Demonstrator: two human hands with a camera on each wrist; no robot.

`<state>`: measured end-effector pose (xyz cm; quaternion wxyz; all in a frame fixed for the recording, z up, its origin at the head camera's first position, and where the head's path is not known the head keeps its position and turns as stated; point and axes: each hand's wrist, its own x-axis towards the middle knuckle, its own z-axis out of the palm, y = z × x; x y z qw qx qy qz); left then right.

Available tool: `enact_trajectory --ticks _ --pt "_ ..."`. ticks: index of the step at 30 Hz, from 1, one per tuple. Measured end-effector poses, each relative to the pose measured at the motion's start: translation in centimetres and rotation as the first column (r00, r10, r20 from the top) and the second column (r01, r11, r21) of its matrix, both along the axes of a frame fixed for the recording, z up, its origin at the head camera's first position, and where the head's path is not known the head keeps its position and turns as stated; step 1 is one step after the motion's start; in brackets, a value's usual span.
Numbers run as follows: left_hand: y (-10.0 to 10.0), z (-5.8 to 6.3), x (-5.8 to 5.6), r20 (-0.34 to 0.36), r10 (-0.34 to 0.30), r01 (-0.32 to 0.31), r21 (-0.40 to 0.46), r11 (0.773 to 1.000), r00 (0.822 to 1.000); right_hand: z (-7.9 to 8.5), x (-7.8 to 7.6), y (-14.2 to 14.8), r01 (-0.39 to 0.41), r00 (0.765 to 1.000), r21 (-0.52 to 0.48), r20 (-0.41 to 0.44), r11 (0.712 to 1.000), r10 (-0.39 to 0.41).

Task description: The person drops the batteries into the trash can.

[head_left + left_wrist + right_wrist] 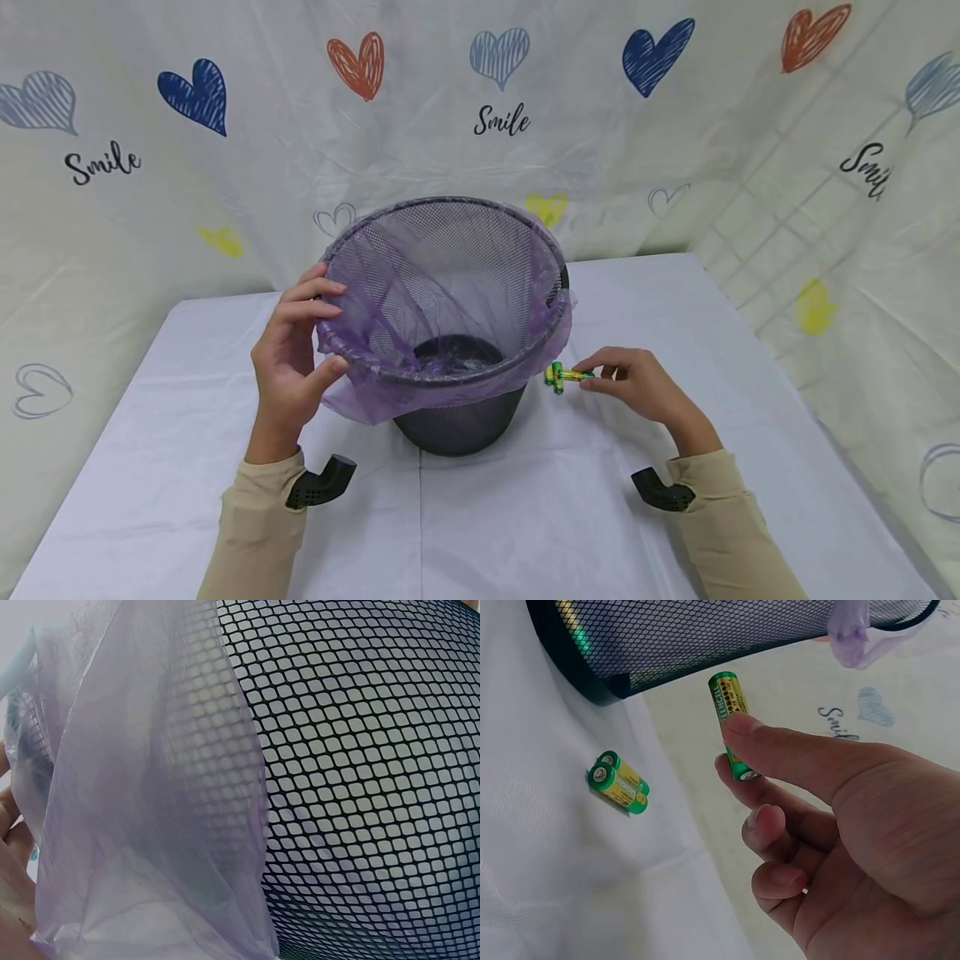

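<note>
A black mesh wastebasket (461, 429) stands on the table, lined with a thin purple plastic bag (367, 402) folded out over its rim. My left hand (288, 358) grips the rim at its left side, thumb on the near side and fingers further back. In the left wrist view the bag and mesh fill most of the picture. To the right of the basket, my right hand (641, 385) pinches a green and yellow battery (727, 694) between thumb and index finger. Two similar batteries (619, 786) lie side by side on the table, close to the basket.
A white cloth (570, 517) covers the table. Behind it and at the sides hangs a pale sheet (435, 142) printed with hearts and "Smile". A black wrist mount (322, 482) juts from each sleeve.
</note>
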<state>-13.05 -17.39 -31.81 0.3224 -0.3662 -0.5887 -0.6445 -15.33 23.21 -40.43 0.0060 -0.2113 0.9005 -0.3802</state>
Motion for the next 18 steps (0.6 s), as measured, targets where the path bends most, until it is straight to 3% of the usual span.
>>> enact_trajectory --ticks 7,18 --pt "0.0 -0.1 0.0 0.006 0.001 -0.001 -0.001 1.0 1.0 2.9 1.3 -1.2 0.01 0.999 0.011 0.04 1.0 -0.011" --pt "0.1 0.0 0.0 0.009 -0.006 0.006 0.009 1.0 1.0 3.6 1.6 -1.3 -0.001 0.999 -0.028 0.051 1.0 0.003"
